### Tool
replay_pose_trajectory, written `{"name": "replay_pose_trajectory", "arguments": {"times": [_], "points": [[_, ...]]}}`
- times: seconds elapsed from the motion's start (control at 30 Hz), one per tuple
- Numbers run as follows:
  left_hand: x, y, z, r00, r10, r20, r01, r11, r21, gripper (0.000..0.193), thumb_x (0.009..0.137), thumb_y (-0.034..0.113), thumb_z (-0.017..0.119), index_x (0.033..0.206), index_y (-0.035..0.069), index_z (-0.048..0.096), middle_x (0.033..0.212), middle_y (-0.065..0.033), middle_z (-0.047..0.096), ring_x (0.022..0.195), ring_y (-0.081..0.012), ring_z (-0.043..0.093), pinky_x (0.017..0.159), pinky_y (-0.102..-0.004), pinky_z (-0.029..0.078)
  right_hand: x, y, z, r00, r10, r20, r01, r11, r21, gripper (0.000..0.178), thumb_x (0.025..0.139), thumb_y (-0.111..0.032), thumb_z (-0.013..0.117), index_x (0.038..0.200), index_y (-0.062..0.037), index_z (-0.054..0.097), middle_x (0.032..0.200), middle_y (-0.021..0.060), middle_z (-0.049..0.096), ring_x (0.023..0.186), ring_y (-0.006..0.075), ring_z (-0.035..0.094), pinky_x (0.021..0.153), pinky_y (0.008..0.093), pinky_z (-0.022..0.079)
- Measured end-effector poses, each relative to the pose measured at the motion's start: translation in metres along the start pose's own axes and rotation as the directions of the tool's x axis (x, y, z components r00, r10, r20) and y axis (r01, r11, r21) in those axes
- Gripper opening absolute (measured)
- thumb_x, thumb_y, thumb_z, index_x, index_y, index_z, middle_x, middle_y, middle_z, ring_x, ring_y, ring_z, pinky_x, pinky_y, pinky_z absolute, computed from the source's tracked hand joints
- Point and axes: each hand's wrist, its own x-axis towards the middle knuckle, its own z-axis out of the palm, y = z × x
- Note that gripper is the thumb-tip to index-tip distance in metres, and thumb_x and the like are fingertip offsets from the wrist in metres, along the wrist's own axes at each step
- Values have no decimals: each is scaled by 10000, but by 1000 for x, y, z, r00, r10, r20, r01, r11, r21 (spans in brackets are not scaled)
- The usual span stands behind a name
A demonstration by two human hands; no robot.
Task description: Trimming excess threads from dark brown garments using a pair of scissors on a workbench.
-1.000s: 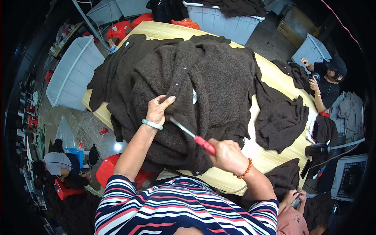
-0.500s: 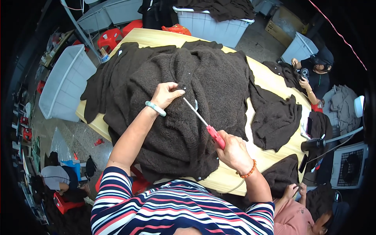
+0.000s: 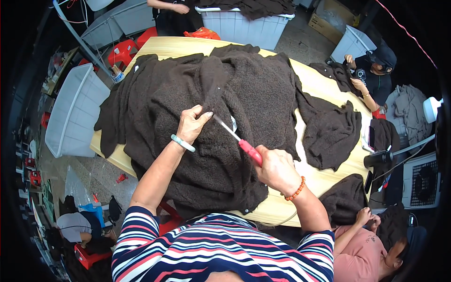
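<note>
left hand [image 3: 190, 126] pinches the brown cloth [image 3: 263, 98]; over that cloth, right hand [image 3: 278, 171] curls around a red tool [image 3: 249, 151]; work seems begun, not finished

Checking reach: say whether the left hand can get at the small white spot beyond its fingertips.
Likely yes: the white spot lies uncovered on the dark cloth; the red-handled tool is nearer the body, so the left hand looks unobstructed.

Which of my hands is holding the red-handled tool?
Your right hand, the one wearing the orange bead bracelet, grips the red-handled tool; your left hand, with the pale bangle, is at the dark cloth.
</note>
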Motion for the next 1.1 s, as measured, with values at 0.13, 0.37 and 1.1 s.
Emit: {"name": "replay_pose_trajectory", "arguments": {"times": [0.13, 0.37, 1.1], "points": [[-4, 20, 9, 988, -157, 8, 152, 943, -295, 74, 902, 72, 681, 849, 22, 671, 796, 61, 604, 725, -20, 504, 636, -209, 432, 0, 5, 3, 988, -103, 114, 100, 994, 32, 178, 869, -227, 653, 910, -57, 621, 674, 204, 640, 701, 401, 660, 665, 498, 514], [11, 27, -17, 967, -243, 80, 246, 969, -36, 153, 899, 117, 704, 957, -23, 688, 908, 17, 670, 819, -44, 577, 716, -211, 468, -3, 11, 0, 966, -92, 243, 68, 992, 104, 160, 875, -217, 632, 927, -68, 608, 716, 205, 644, 760, 419, 651, 703, 511, 506], [61, -1, 11, 987, 157, 34, -160, 958, 239, 116, 821, 33, 719, 854, -56, 652, 723, 25, 514, 688, -66, 472, 616, -239, 383, 38, 25, -5, 987, -44, 157, 40, 999, 28, 197, 872, -219, 620, 959, -44, 643, 753, 227, 658, 813, 423, 658, 763, 507, 510]]}}
